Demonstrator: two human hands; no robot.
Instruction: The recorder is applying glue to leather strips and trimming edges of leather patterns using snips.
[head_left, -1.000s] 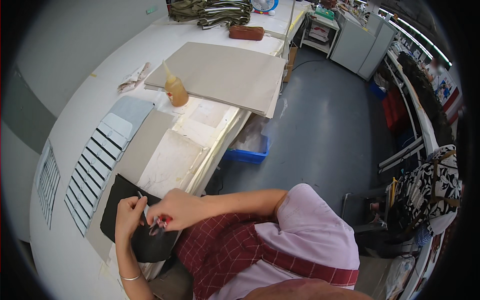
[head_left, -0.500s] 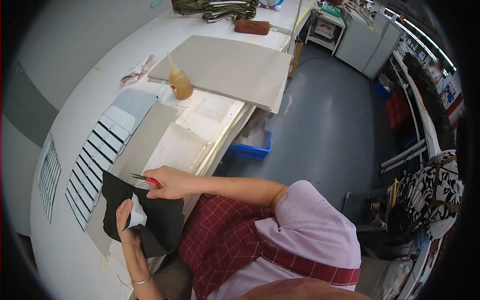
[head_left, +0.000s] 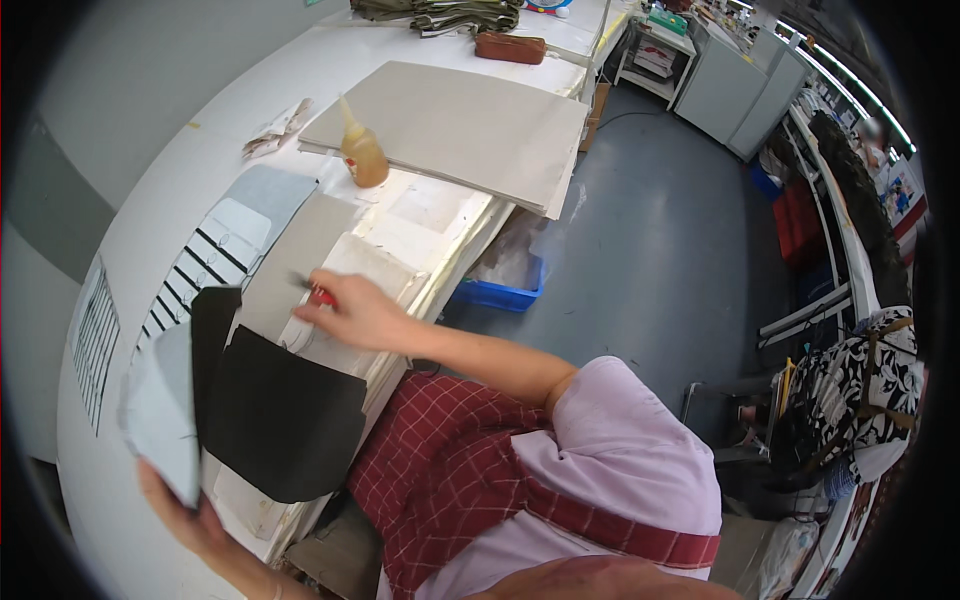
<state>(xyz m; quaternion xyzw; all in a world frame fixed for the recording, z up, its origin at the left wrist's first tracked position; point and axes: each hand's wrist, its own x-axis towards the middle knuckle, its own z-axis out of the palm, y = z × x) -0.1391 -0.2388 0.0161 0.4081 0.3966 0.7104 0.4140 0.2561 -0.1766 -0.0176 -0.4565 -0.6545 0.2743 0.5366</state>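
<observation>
My left hand point(head_left: 185, 512), low on the left, grips the lower edge of a flexible panel point(head_left: 165, 400) with a pale grey face, lifted and tilted. A dark strip point(head_left: 212, 345) stands along the panel's right side; I cannot tell if it is the same piece. Close by, a black sheet point(head_left: 285, 415) lies at the table's near edge. My right hand point(head_left: 355, 312) is closed around small red-handled scissors point(head_left: 321, 295), held above grey board beyond the black sheet; their blades are blurred. Overlapping pale panels with black bands point(head_left: 200, 262) lie to the left.
A bottle of amber liquid point(head_left: 364, 160) with a pointed nozzle stands beside stacked grey boards point(head_left: 460, 125). Farther back are a brown pouch point(head_left: 510, 48) and folded olive cloth point(head_left: 465, 18). A blue bin point(head_left: 500, 293) sits below the table's edge. Another row of benches lines the right.
My left hand has moved down and left, turning up the pale-faced panel, while the black sheet now lies flatter. My right hand has shifted slightly away and right with the scissors.
</observation>
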